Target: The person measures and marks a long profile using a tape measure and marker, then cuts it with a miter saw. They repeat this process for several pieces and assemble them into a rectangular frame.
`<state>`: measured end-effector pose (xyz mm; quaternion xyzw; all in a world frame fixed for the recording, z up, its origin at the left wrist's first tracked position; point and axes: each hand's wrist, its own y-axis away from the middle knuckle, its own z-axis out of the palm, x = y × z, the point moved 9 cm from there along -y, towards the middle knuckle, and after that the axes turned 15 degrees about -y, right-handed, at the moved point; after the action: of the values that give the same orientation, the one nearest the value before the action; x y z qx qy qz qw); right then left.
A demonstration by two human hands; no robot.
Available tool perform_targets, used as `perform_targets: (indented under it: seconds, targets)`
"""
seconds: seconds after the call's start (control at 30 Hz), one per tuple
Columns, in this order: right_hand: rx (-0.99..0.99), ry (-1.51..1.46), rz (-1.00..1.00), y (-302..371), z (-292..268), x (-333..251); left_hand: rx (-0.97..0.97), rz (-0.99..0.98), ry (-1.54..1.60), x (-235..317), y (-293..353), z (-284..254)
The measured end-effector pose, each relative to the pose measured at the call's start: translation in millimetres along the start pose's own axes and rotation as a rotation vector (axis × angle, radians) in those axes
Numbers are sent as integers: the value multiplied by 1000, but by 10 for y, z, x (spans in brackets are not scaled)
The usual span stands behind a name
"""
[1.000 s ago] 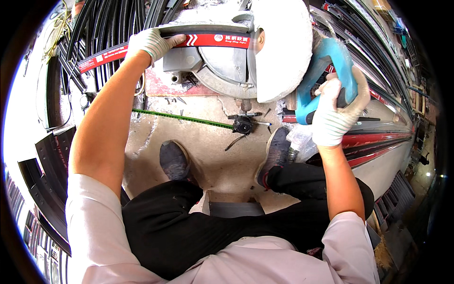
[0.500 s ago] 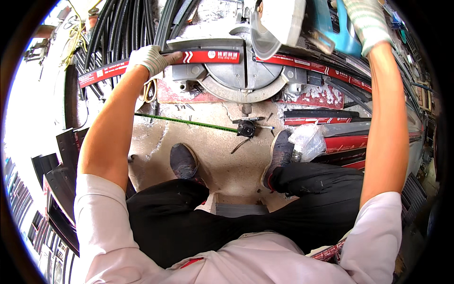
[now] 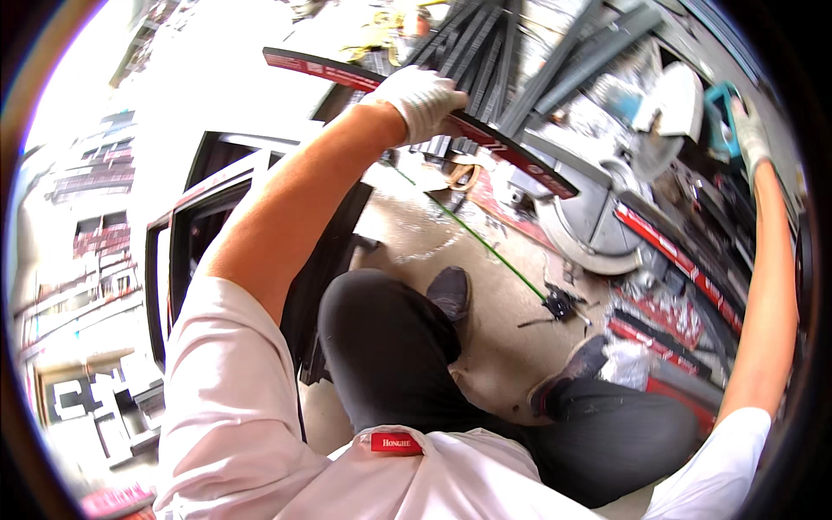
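My left hand (image 3: 420,102), in a pale knitted glove, is closed around a long profile strip (image 3: 524,163) with a red-and-black face. The strip slants over the left side of the miter saw's round grey table (image 3: 598,217), its right end raised above it. My right hand (image 3: 750,137), gloved as well, is wrapped round the blue handle (image 3: 719,120) of the miter saw. The saw head with its white guard (image 3: 672,100) is up, clear of the table. Another red-faced strip (image 3: 680,260) lies at the right of the saw table.
Black profiles (image 3: 472,56) are heaped behind the saw. Dark frames (image 3: 230,173) stand at my left. On the floor a green tape measure blade (image 3: 485,243) runs out of its black case (image 3: 562,303). Clear plastic wrap (image 3: 626,362) lies near my right shoe.
The view has swung left and tilted. My left hand has lifted the strip away from the saw fence and moved it leftward. My right hand has stayed on the saw handle.
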<state>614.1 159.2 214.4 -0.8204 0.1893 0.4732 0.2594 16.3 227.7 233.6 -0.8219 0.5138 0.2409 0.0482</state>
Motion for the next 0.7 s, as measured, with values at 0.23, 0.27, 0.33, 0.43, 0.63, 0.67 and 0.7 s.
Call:
perform_targets:
  seconds: [0.23, 0.27, 0.33, 0.43, 0.63, 0.67, 0.7]
  targets:
    - [130, 568, -121, -897, -1151, 547, 278, -90, -66, -364, 832, -764]
    - [158, 681, -193, -1082, -1542, 147, 342, -145, -74, -409, 996, -913]
    - [36, 800, -122, -884, -785, -1, 351, -180, -136, -533, 1459, -893]
    - [-88, 667, -90, 197, 311, -372, 256, -155, -257, -564, 1802, -871]
    - [-689, -252, -213, 2429, 2278, -3134, 345, -226, -209, -578, 2368, -791]
    - [-794, -247, -305, 2834, 2547, -3451, 376, -247, -197, -593, 2472, -774]
    - [-825, -179, -325, 3183, 2751, -3740, 376, -270, -182, -604, 2554, -753]
